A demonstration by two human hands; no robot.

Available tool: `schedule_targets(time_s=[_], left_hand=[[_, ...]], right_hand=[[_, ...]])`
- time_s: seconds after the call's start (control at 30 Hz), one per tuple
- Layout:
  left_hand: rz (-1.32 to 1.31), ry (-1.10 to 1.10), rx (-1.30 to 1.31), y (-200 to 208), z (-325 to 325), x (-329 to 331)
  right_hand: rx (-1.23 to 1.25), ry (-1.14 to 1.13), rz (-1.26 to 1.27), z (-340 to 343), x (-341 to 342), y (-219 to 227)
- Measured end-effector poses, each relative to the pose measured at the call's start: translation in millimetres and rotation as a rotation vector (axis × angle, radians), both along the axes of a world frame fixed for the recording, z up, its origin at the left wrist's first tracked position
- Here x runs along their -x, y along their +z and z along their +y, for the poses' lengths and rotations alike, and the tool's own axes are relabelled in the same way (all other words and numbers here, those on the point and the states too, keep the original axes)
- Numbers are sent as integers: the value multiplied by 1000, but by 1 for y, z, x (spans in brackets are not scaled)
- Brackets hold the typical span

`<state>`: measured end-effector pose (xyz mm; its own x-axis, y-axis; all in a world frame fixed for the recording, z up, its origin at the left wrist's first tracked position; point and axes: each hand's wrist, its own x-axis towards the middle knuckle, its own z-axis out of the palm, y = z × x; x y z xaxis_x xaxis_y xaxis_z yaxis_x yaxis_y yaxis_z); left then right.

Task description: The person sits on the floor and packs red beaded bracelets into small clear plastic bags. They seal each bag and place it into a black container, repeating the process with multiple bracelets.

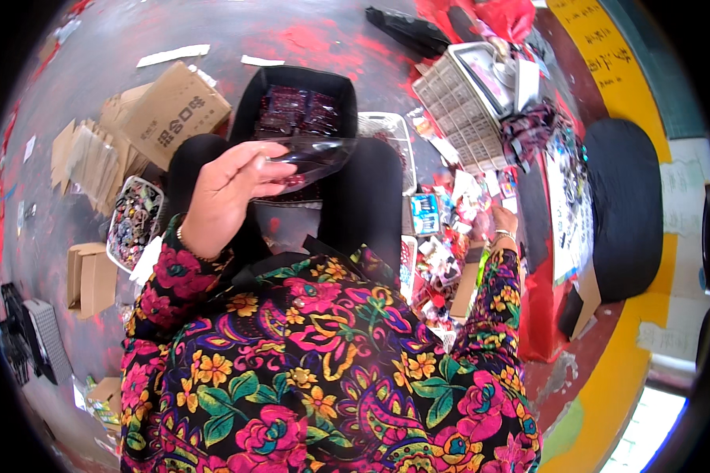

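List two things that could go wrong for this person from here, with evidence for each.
1. The clear plastic bag extends well past the left grip, so it might slip or get crumpled.
2. The right grip is at a crowded heap of small packaged items, so some could be knocked loose or mixed up.

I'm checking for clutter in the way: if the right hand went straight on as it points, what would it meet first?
Probably the small packets just ahead of the right hand, before the white basket farther on; depth is hard to judge.
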<state>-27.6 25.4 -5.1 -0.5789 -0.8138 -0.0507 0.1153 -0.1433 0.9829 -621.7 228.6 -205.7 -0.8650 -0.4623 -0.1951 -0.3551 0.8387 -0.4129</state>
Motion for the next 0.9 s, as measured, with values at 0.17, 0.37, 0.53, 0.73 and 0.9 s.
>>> schedule_targets(time_s=[0.17, 0.37, 0.53, 0.73, 0.9], left_hand=[[53, 3, -31, 10, -1, -4], [142, 7, -123, 22, -6, -8], [246, 4, -156, 18, -7, -16], [210, 15, -106, 18, -9, -21], [175, 47, 50, 12, -10, -20]], right_hand=[[690, 221, -600, -101, -167, 88], [831, 863, -970, -158, -322, 170], [861, 855, -1170, -174, -383, 191], [917, 857, -1012, -175, -389, 197], [920, 826, -1027, -171, -389, 199]])
